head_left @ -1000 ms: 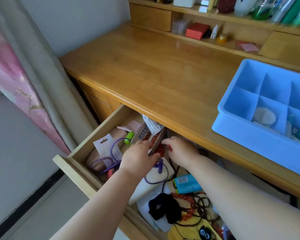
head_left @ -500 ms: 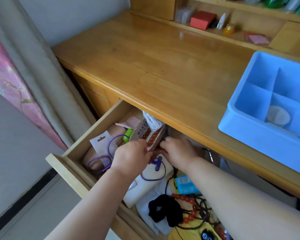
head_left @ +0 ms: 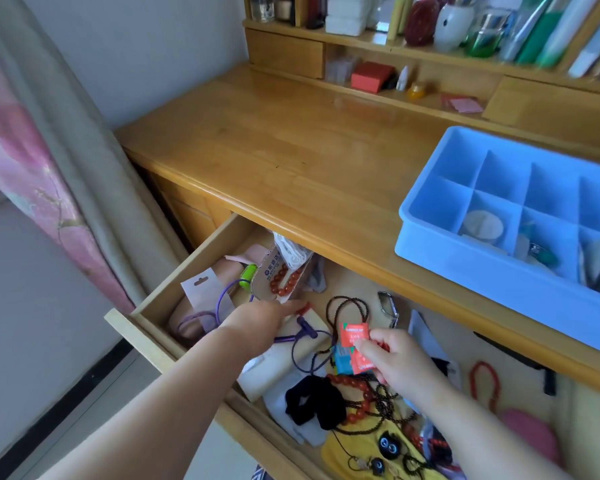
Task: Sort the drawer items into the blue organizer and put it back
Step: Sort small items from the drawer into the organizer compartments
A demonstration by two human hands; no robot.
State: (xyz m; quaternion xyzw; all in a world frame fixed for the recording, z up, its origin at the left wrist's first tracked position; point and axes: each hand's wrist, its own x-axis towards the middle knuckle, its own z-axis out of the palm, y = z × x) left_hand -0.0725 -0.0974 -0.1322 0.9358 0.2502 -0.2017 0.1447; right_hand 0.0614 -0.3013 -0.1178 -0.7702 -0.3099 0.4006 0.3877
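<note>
Our right hand pinches orange packets above the open drawer, long axes running toward the desk. Our left hand reaches into the drawer; we cannot tell its fingers' state. The blue organizer sits on the desk.

organizer: light blue all over
desk: honey-yellow wood with a faint grain
packets: orange-red with white print, held over the drawer left of the organizer
beads: glossy red-brown, in a tan card box left of the organizer
cord: purple
scrunchie: black
cloth: yellow with black round eyes
curtain: pink, blotchy floral, with a beige edge
small box: red, on the shelf above the organizer
</note>
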